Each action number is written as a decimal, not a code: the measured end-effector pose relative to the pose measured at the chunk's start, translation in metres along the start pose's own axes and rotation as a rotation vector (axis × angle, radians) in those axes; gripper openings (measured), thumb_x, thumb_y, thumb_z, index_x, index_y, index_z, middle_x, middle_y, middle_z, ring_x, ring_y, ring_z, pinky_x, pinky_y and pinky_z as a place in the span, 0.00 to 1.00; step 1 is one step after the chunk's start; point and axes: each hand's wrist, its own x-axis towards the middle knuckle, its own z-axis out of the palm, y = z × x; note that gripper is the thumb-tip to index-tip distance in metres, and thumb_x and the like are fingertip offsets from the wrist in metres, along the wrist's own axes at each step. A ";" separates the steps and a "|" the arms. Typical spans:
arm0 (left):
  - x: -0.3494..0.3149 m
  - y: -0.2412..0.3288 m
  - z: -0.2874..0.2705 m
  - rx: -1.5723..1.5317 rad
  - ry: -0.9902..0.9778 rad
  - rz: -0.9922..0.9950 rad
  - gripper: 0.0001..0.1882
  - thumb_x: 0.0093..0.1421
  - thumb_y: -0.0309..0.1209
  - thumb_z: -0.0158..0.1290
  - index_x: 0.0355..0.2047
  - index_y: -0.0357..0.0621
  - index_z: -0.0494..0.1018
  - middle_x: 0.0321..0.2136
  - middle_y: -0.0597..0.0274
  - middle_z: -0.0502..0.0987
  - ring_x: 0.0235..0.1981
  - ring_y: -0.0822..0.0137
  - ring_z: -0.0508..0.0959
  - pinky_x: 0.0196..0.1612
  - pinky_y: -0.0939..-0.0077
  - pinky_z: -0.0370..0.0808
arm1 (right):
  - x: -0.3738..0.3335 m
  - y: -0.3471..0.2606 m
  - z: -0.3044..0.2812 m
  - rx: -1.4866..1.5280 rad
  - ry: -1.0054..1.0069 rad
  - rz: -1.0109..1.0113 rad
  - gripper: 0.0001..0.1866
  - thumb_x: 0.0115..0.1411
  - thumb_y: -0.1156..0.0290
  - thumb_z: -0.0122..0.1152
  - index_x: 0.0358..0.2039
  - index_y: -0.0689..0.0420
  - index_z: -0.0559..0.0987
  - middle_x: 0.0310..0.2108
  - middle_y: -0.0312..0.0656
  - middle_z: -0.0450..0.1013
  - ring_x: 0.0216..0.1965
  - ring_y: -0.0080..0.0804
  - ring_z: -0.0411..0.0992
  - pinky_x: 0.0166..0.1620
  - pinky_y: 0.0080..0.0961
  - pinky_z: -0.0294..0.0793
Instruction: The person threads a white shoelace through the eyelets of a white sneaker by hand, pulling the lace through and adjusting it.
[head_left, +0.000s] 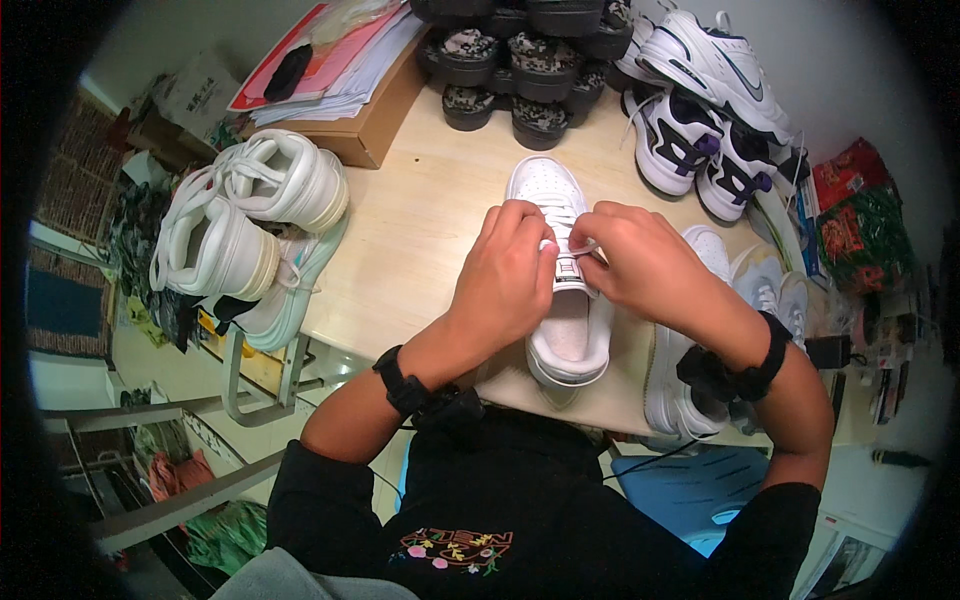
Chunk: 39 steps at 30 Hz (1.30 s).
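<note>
A white lace-up sneaker (565, 345) lies on the light wooden table (405, 230), its toe pointing away from me and its heel near the front edge. Both hands are over its tongue and upper eyelets. My left hand (508, 265) pinches white shoelace (549, 243) at the left side of the tongue. From the right, my right hand (640, 255) has thumb and fingers closed on the lace (584, 249) just above the tongue label. Lower rows of lacing show toward the toe. My fingers hide part of the upper eyelets.
More white sneakers (672, 385) stand close on the right. White-and-black sneakers (690, 140) are stacked at the far right, dark camouflage shoes (540, 65) at the back. Papers lie on a cardboard box (375, 130) at the back left. White sneakers (215, 240) pile up at the left edge.
</note>
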 end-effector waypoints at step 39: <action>-0.001 -0.010 0.004 -0.287 -0.068 -0.251 0.06 0.58 0.27 0.54 0.28 0.37 0.70 0.45 0.56 0.68 0.45 0.65 0.71 0.50 0.73 0.67 | 0.016 0.027 -0.005 0.376 -0.183 0.272 0.10 0.56 0.67 0.61 0.29 0.63 0.79 0.26 0.51 0.76 0.27 0.43 0.74 0.33 0.35 0.72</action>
